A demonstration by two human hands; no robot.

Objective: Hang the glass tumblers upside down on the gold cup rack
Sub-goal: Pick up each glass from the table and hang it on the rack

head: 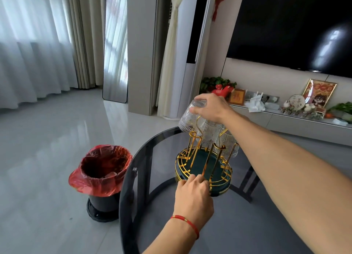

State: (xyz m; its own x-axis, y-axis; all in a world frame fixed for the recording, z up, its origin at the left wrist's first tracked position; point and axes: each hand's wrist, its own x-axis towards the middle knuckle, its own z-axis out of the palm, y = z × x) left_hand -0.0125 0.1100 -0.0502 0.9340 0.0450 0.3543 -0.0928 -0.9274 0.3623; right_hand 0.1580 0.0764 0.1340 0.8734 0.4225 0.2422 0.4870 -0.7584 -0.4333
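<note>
The gold cup rack (204, 170) with a dark green round base stands on a round dark glass table (152, 177). My right hand (211, 109) grips a ribbed glass tumbler (189, 118) by its base, upside down and tilted over a gold prong at the rack's far left. Two or three more ribbed tumblers (217, 137) hang upside down on the far prongs, partly hidden by my right arm. My left hand (192, 192) pinches the near rim of the rack's base.
A black bin with a red plastic liner (101, 170) stands on the floor left of the table. Behind are a low TV shelf with ornaments (285, 109), a large dark screen, a leaning mirror and curtains.
</note>
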